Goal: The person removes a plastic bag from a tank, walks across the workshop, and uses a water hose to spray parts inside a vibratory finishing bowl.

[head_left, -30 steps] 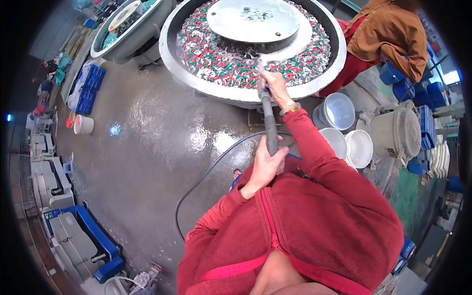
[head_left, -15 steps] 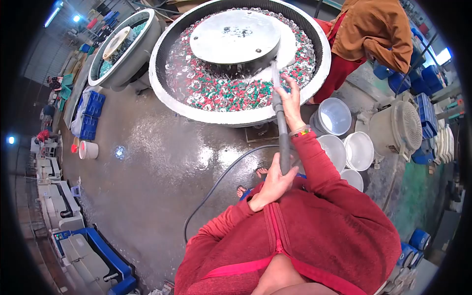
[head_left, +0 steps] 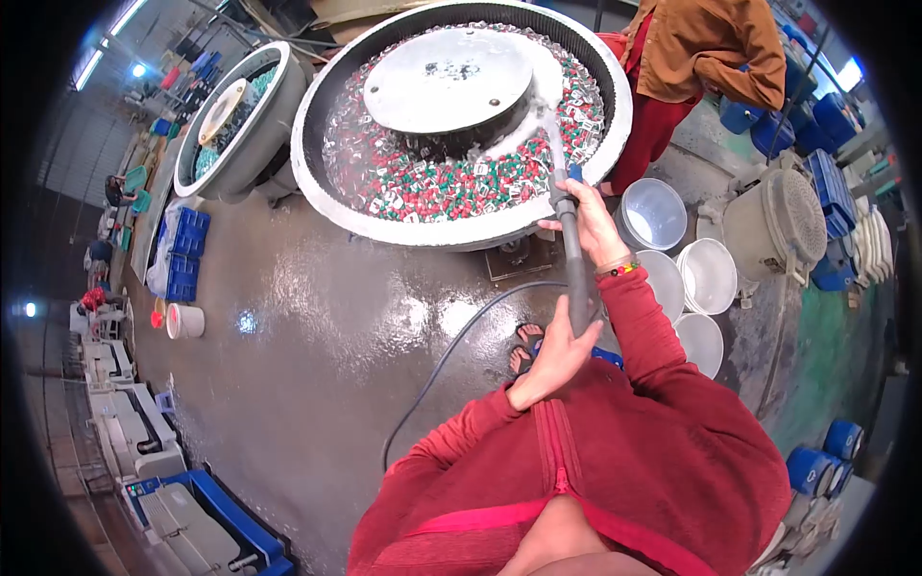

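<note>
Low on a grey pipe (head_left: 573, 259), a water hose wand, my left hand (head_left: 555, 360) is wrapped around its butt end, close to my body. My right hand (head_left: 597, 228), with a beaded bracelet at the wrist, grips the wand higher up, near a small blue lever (head_left: 574, 173). A white spray (head_left: 555, 139) leaves the tip into a big round tub (head_left: 403, 228). Red, green and clear small pieces (head_left: 451, 182) fill the ring around the tub's pale centre disc (head_left: 447, 82).
A person in a brown jacket (head_left: 715, 48) stands at the tub's right. White buckets (head_left: 711, 274) and a grey lidded drum (head_left: 773, 226) stand on the right. A dark hose (head_left: 442, 360) curves over the wet floor (head_left: 317, 384). A second tub (head_left: 245, 158) is at left.
The view has shifted slightly. My right hand has closed around the wand near the blue lever; its fingers were looser and further up before. The spray continues into the tub.
</note>
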The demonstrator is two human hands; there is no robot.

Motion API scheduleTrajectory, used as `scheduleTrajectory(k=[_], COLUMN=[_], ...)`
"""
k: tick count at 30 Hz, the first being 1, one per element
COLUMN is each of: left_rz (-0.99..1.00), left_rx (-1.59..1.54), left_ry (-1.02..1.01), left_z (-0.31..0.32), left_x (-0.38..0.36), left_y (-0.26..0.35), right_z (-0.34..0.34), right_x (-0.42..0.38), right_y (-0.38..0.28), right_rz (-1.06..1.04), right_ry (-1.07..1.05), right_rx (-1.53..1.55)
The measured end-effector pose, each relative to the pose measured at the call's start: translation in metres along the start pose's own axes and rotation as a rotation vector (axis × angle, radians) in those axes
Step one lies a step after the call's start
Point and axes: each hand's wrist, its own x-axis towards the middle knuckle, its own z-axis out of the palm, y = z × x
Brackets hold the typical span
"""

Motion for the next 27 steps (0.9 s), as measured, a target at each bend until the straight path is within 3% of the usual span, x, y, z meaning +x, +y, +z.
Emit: scheduleTrajectory(k=[5,11,18,20,23,27], left_rz=[0.069,0.175,-0.017,0.063,0.159,0.180], left_rx=[0.028,0.022,-0.185,-0.170,-0.049,-0.107], left_ry=[0.016,0.027,0.024,0.003,-0.089,-0.300], left_z=[-0.004,-0.002,0.015,0.022,0.030,0.040], left_x=[-0.005,-0.005,0.042,0.065,0.084,0.094], left_y=[-0.011,-0.015,0.010,0.005,0.008,0.016], right_z=[0.005,0.018,0.005,-0.006,-0.016,-0.029], right_x=[-0.004,-0.008,0.041,0.060,0.077,0.100], right_y=[-0.002,-0.010,-0.030,-0.036,-0.049,-0.083], right_rz=[0.037,-0.088,0.070,0.112,0.089,0.051], right_ry=[0.068,0.029,0.063,0.044,-0.018,-0.093], right_rx=[-0.077,-0.136,-0.158,-0.158,-0.137,-0.088])
